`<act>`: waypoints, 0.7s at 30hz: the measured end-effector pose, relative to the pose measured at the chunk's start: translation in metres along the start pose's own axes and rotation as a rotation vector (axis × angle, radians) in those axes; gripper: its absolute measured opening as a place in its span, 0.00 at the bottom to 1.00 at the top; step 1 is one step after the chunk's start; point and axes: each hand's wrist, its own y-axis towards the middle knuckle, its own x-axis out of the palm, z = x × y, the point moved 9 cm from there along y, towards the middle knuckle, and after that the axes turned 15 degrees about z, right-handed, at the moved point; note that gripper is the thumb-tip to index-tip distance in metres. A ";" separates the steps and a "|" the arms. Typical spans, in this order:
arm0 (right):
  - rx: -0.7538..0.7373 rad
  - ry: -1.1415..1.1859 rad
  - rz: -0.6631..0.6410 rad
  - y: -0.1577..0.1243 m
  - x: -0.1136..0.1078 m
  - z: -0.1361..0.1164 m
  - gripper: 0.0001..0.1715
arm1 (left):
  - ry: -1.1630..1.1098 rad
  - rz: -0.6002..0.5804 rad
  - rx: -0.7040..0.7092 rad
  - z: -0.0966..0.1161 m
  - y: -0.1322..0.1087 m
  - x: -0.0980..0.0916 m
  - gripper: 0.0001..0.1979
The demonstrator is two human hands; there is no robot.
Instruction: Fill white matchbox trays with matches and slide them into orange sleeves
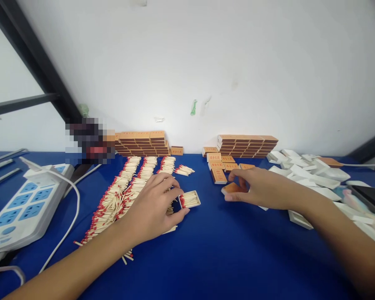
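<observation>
A small white matchbox tray (pixel 190 204) filled with red-tipped matches lies on the blue tabletop (pixel 206 258). My left hand (pixel 156 206) is at its left end, with thumb and fingers at opposite edges of the tray. Under and behind this hand spread long rows of loose matches (pixel 108 208), partly hidden by it. To the right, my right hand (pixel 246 185) pinches an orange matchbox sleeve (pixel 233 188) between thumb and fingers, just above the table. Several orange matchboxes (pixel 218 176) lie directly behind that hand.
Stacked matchboxes (pixel 140 143) stand along the wall at left, with another stack (pixel 246 146) at right. White empty trays (pixel 315 175) are heaped on the right. A power strip (pixel 31 204) and its white cable (pixel 76 212) occupy the left side. A small match bundle (pixel 184 170) lies behind the filled tray.
</observation>
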 end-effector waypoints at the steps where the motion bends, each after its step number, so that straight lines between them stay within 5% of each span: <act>1: 0.003 0.024 -0.035 -0.002 0.002 0.002 0.35 | -0.003 -0.003 -0.001 0.000 0.000 0.000 0.12; 7: -0.065 0.125 -0.153 -0.008 0.006 0.003 0.21 | -0.014 -0.022 -0.014 -0.002 0.000 0.002 0.12; 13: -0.140 -0.138 0.388 0.047 -0.044 -0.017 0.24 | -0.058 -0.046 -0.041 -0.005 -0.003 0.006 0.11; 17: -0.174 -0.498 0.372 0.088 -0.035 -0.032 0.20 | -0.069 -0.057 -0.047 -0.006 -0.005 0.008 0.11; 21: -0.191 -0.574 0.338 0.104 -0.018 -0.036 0.16 | -0.078 -0.048 -0.042 -0.004 -0.005 0.007 0.11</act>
